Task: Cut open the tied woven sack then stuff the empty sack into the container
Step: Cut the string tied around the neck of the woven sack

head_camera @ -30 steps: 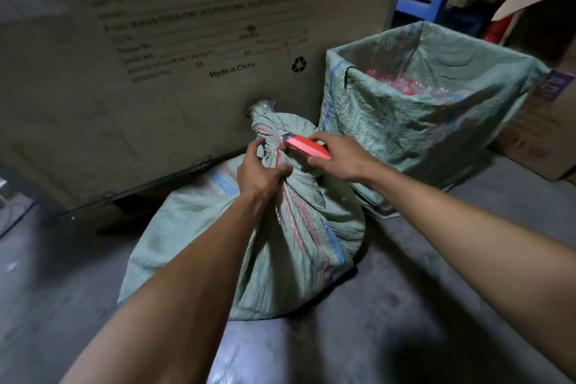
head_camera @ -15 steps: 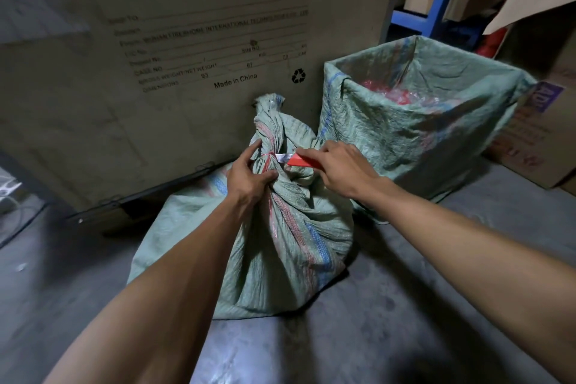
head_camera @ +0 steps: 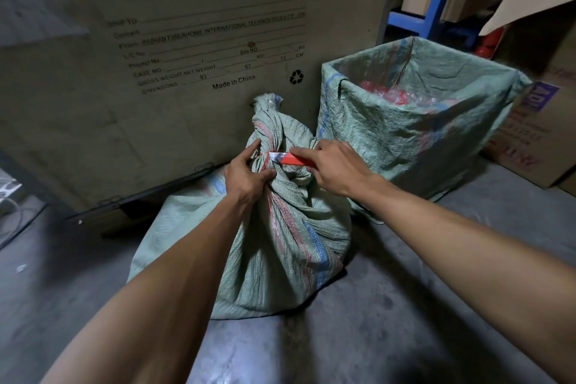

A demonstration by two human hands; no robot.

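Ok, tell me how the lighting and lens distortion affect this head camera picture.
Head view: dim light, with deep shadow on the floor at bottom right; wide-angle stretch makes both forearms balloon toward the lower corners; the sack, the knife in the right hand and the left hand at the tied neck stay sharp; the box print reads clearly.

Green woven sack (head_camera: 274, 246) w/ red & blue stripes; knife (head_camera: 296, 161) handle red, rack (head_camera: 436, 9) blue.

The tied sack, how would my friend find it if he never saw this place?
Find the huge FiberHome cardboard box. On the floor before it slumps the tied sack, green woven, beside an open sack-lined container. Only this one has its neck bunched shut with red string.
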